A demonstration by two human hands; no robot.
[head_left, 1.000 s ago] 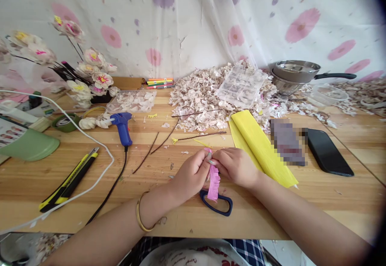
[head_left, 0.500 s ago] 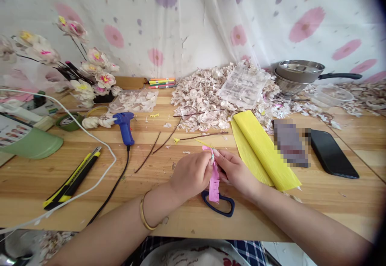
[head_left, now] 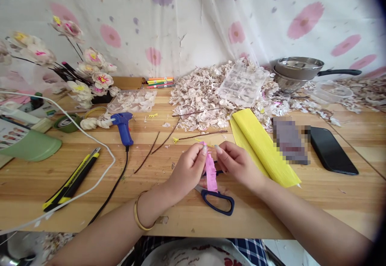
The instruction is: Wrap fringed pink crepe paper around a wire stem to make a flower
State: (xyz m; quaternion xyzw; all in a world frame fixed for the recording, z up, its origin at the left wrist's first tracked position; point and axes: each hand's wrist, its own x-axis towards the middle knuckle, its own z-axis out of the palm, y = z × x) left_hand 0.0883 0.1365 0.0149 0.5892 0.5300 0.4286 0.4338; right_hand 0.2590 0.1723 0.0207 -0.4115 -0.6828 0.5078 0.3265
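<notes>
A strip of pink fringed crepe paper (head_left: pixel 211 175) hangs down from my left hand (head_left: pixel 190 164), whose thumb and finger pinch its top end. My right hand (head_left: pixel 238 163) is closed in a pinch on a thin yellow paper strip (head_left: pixel 210 145), which stretches across to the pink paper at the left fingertips. Under the pink strip lie dark blue-handled scissors (head_left: pixel 231 206), partly covered by it. Just beyond my hands rests a brown twig (head_left: pixel 202 136) with a frayed yellow tip.
Folded yellow crepe paper (head_left: pixel 262 145) and a black phone (head_left: pixel 333 151) lie to the right. A blue glue gun (head_left: pixel 123 128) and a utility knife (head_left: pixel 72 179) sit left, crossed by a white cable (head_left: pixel 90 135). Behind are heaped pale flakes (head_left: pixel 196 93) and paper flowers (head_left: pixel 102 80).
My hands have moved apart, the left one a little leftward, so the yellow strip now shows between them. More of the scissors is uncovered.
</notes>
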